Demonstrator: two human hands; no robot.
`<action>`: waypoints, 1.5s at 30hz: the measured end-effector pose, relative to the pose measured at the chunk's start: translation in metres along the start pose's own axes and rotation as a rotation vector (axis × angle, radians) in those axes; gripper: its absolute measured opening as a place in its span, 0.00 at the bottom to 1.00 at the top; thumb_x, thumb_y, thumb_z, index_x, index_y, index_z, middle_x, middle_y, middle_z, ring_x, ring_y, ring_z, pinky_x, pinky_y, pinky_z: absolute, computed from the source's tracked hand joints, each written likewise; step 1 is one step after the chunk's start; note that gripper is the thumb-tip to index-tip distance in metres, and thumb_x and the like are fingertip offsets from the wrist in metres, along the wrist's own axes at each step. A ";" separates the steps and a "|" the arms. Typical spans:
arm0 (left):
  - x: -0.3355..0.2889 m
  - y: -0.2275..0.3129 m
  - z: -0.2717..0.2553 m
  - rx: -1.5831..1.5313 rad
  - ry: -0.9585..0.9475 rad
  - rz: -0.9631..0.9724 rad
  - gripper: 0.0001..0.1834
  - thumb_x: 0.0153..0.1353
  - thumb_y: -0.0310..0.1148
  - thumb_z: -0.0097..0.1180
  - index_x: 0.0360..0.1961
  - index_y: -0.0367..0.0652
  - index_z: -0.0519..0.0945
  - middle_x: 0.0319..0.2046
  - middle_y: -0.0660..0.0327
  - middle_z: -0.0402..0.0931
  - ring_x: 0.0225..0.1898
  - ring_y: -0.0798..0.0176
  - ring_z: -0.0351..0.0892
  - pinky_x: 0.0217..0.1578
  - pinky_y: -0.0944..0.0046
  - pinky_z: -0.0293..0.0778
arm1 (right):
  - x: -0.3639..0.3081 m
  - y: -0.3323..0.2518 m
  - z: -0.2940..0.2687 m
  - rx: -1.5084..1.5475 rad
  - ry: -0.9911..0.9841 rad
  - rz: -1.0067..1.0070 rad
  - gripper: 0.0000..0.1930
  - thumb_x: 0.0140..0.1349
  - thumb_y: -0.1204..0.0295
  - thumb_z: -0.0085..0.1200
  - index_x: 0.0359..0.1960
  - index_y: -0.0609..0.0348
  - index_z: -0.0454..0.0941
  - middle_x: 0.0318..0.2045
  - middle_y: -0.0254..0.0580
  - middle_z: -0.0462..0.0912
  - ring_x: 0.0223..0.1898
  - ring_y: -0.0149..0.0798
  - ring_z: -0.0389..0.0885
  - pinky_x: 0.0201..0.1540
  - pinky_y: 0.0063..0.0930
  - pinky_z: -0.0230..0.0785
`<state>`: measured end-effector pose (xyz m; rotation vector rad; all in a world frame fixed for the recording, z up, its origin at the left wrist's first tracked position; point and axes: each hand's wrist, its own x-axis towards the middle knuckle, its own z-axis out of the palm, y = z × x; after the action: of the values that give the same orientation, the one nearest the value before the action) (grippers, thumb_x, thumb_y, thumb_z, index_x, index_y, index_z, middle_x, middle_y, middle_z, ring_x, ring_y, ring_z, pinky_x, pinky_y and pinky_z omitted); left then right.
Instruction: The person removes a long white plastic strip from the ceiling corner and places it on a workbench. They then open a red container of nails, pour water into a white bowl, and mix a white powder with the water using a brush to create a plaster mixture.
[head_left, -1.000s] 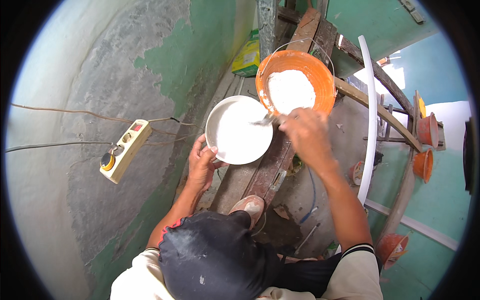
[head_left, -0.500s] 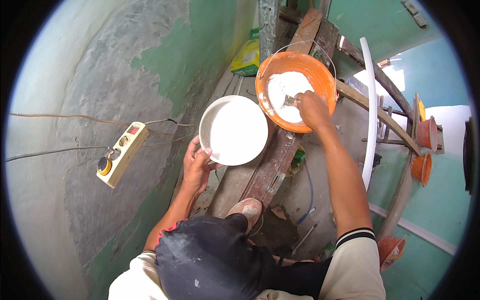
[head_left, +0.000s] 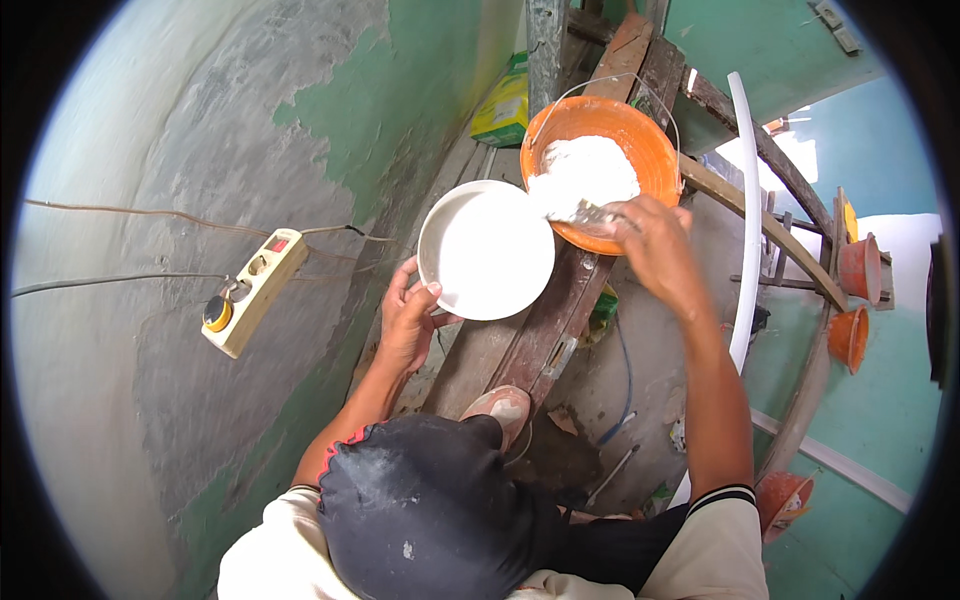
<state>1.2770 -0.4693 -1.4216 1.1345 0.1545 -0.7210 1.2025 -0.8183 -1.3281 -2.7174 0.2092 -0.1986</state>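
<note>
My left hand (head_left: 408,325) grips the lower left rim of a round white bowl (head_left: 487,250), with the thumb over the edge. The bowl's inside is bright white, and I cannot tell how much is in it. Touching or very near its right side is an orange bucket (head_left: 655,150) with a thin wire handle. White plaster (head_left: 592,168) lies in the bucket; powder or paste, I cannot tell. My right hand (head_left: 655,245) is closed around a putty knife (head_left: 594,216). Its blade carries white plaster at the bucket's near rim, beside the bowl.
The bucket stands on a wooden plank (head_left: 535,345), where my foot (head_left: 503,408) rests too. A power strip (head_left: 255,292) hangs on cables by the left wall. Behind are a green-yellow box (head_left: 503,105) and a metal post (head_left: 545,60). A white pipe (head_left: 748,210) rises at right, near wooden beams.
My right hand has drawn the putty knife from the plaster's middle toward the bucket's near rim, bringing plaster along. The bowl sits slightly further right and up in view.
</note>
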 end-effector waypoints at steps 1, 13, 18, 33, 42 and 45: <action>0.001 -0.001 0.001 0.001 -0.011 0.001 0.45 0.63 0.41 0.66 0.75 0.40 0.56 0.57 0.49 0.82 0.55 0.56 0.86 0.44 0.51 0.88 | -0.006 -0.010 0.003 0.010 -0.022 -0.029 0.11 0.68 0.67 0.63 0.49 0.55 0.88 0.39 0.41 0.84 0.48 0.44 0.82 0.59 0.44 0.57; -0.006 -0.004 0.004 0.030 0.004 0.003 0.42 0.63 0.44 0.66 0.73 0.42 0.61 0.61 0.48 0.77 0.55 0.52 0.86 0.48 0.48 0.87 | -0.033 -0.073 0.020 -0.053 0.059 -0.309 0.09 0.61 0.73 0.65 0.43 0.53 0.89 0.37 0.34 0.80 0.47 0.36 0.80 0.54 0.42 0.61; -0.004 -0.004 0.002 -0.017 -0.007 -0.003 0.44 0.64 0.38 0.65 0.75 0.40 0.56 0.58 0.48 0.81 0.55 0.54 0.86 0.46 0.48 0.88 | -0.036 -0.069 0.017 -0.152 -0.012 -0.353 0.08 0.63 0.71 0.64 0.42 0.54 0.89 0.36 0.33 0.79 0.46 0.36 0.79 0.53 0.43 0.61; -0.003 -0.002 -0.004 0.005 0.019 -0.005 0.45 0.62 0.40 0.67 0.75 0.40 0.56 0.57 0.47 0.82 0.55 0.54 0.86 0.47 0.49 0.87 | 0.049 0.044 0.050 -0.547 -0.131 0.091 0.10 0.65 0.72 0.53 0.34 0.55 0.89 0.39 0.48 0.87 0.47 0.49 0.84 0.57 0.47 0.64; -0.001 0.000 -0.002 0.025 0.024 -0.010 0.41 0.62 0.42 0.65 0.73 0.42 0.60 0.59 0.49 0.79 0.55 0.53 0.86 0.47 0.51 0.87 | 0.046 0.044 0.040 -0.210 -0.133 0.259 0.12 0.72 0.64 0.57 0.47 0.54 0.90 0.42 0.48 0.88 0.49 0.49 0.84 0.57 0.46 0.58; -0.001 0.002 0.003 0.036 0.016 -0.006 0.41 0.62 0.43 0.65 0.72 0.42 0.61 0.60 0.50 0.77 0.56 0.52 0.86 0.48 0.50 0.88 | 0.034 0.044 0.029 -0.123 -0.012 0.242 0.13 0.72 0.64 0.59 0.51 0.54 0.89 0.43 0.48 0.87 0.50 0.49 0.84 0.59 0.46 0.58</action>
<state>1.2770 -0.4707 -1.4187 1.1750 0.1591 -0.7224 1.2359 -0.8530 -1.3681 -2.7817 0.5602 -0.1027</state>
